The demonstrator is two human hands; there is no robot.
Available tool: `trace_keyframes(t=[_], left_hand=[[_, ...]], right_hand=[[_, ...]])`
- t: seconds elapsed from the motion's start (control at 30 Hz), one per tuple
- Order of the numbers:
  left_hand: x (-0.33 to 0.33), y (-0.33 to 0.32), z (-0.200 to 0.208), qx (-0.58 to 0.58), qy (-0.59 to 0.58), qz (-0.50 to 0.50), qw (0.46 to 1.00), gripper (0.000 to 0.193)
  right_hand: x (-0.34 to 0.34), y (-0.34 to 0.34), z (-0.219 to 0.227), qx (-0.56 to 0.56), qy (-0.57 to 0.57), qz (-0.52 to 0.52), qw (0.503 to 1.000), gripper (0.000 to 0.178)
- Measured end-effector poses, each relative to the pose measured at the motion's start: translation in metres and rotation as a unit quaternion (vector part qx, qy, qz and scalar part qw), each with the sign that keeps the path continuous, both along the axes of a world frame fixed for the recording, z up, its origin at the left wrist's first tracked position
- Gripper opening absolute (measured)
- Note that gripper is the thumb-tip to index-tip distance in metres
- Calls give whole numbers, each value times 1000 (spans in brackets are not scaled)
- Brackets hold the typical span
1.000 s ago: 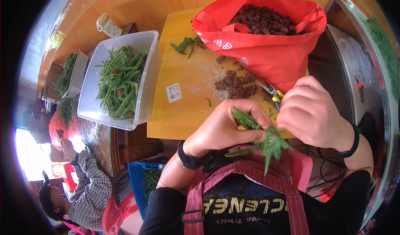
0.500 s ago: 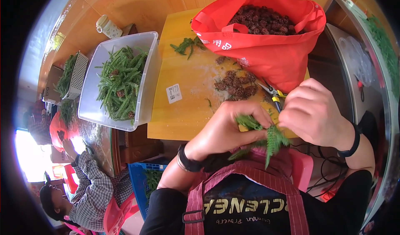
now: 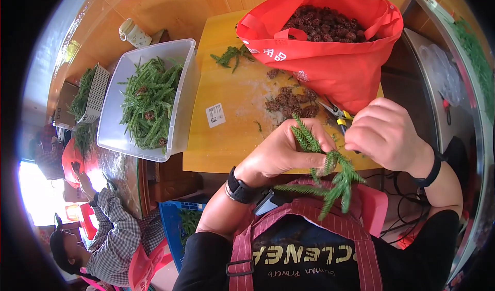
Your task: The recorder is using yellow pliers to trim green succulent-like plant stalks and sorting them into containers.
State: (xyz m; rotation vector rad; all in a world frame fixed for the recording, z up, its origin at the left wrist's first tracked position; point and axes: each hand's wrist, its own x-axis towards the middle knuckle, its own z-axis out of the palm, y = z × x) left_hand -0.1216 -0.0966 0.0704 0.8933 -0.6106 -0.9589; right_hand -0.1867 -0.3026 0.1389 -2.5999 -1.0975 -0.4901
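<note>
The left hand (image 3: 286, 149) is pinching a sprig (image 3: 341, 180) at the counter's (image 3: 232, 149) near edge; the right hand (image 3: 388, 136) is making a fist, contents hidden. Finished-looking coned sprigs (image 3: 149, 97) are filling the left bin (image 3: 111, 128); loose cones (image 3: 293, 105) are remaining.

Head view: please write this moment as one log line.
left hand: holds green sprig | right hand: curled, contents hidden | yellow table: pine cones, pliers
</note>
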Motion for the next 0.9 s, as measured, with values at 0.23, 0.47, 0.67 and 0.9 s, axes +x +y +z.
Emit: trace_keyframes(t=[0.23, 0.47, 0.67, 0.9], left_hand=[[-6, -5, -3, 87, -463, 192, 861, 14], [6, 5, -8, 28, -79, -6, 996, 18], [5, 5, -1, 20, -94, -7, 995, 19], [-8, -1, 7, 74, -569, 221, 789, 21]], right_hand=[[3, -2, -17, 116, 271, -134, 946, 9], [1, -3, -2, 25, 83, 4, 996, 25], [1, -1, -3, -6, 81, 9, 997, 15], [-4, 1, -13, 290, 499, -173, 798, 11]])
